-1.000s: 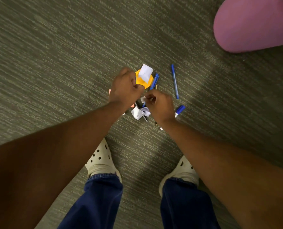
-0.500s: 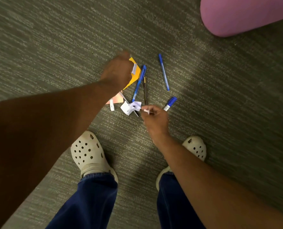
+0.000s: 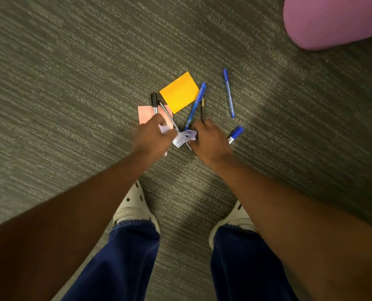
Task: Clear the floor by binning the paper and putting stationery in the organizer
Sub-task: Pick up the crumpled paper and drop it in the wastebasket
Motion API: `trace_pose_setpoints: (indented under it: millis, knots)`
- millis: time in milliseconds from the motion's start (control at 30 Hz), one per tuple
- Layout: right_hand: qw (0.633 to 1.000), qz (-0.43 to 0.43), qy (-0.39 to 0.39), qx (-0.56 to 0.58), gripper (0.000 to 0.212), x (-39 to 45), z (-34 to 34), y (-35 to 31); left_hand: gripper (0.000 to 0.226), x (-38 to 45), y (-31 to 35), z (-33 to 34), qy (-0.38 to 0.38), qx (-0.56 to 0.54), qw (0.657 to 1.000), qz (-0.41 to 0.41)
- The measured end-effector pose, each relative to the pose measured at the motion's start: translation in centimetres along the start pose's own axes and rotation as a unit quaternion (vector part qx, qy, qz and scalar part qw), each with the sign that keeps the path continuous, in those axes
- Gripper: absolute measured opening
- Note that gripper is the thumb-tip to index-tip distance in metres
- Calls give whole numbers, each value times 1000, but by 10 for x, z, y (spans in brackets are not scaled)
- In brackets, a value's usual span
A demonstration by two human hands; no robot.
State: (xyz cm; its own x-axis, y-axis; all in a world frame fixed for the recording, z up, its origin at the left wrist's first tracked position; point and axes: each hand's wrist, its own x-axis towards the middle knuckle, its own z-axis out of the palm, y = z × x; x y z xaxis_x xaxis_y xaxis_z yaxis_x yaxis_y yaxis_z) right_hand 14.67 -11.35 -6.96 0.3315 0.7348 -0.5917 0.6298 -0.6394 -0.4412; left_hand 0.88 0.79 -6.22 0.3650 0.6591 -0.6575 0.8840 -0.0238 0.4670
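Paper is what we are after first: a crumpled white scrap [image 3: 184,137] lies on the carpeted floor [image 3: 72,83] directly between our hands, over a thin grey pen [image 3: 170,118]. Our left hand [image 3: 152,137] is curled shut on a small white piece of paper [image 3: 163,128] that peeks out at the knuckles. Our right hand [image 3: 211,140] hovers just beside the scrap, fingers loosely bent and holding nothing that we can see.

Just beyond, a pink sticky note [image 3: 145,115] lies flat under a black-capped marker [image 3: 154,103], and an orange sticky pad [image 3: 179,92] sits beside it. To the right lie a blue pen [image 3: 195,105], a slim black pen [image 3: 202,109], a second blue pen [image 3: 228,93] set apart, and a blue-capped marker [image 3: 235,134] by our right wrist. A pink rounded seat [image 3: 333,20] fills the far corner. Neither bin nor organizer is in view.

To do this step well, we judge it best to pinch the scrap from above with the right fingertips and lift straight up, so the grey pen beneath is not dragged or flicked away. Gathering all loose paper into one hand before standing should save a trip; the pens can follow as a bundle. The pink note will likely need an edge peeled up after the marker is lifted off.
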Motion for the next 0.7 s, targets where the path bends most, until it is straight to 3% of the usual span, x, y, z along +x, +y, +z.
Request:
trace_pose_setpoints:
  millis: [133, 267, 500, 700]
  knots:
    - [999, 8, 23, -27, 27, 5, 3, 0, 38, -10, -9, 28, -83, 90, 989, 83]
    - [998, 41, 48, 2, 20, 3, 0, -3, 46, -7, -7, 38, -61, 114, 986, 104]
    - [988, 11, 137, 77, 34, -23, -15, 9, 21, 4, -10, 37, -44, 99, 989, 97]
    - [961, 48, 135, 238, 37, -36, -27, 13, 35, 3, -2, 22, 13, -7, 1000, 16]
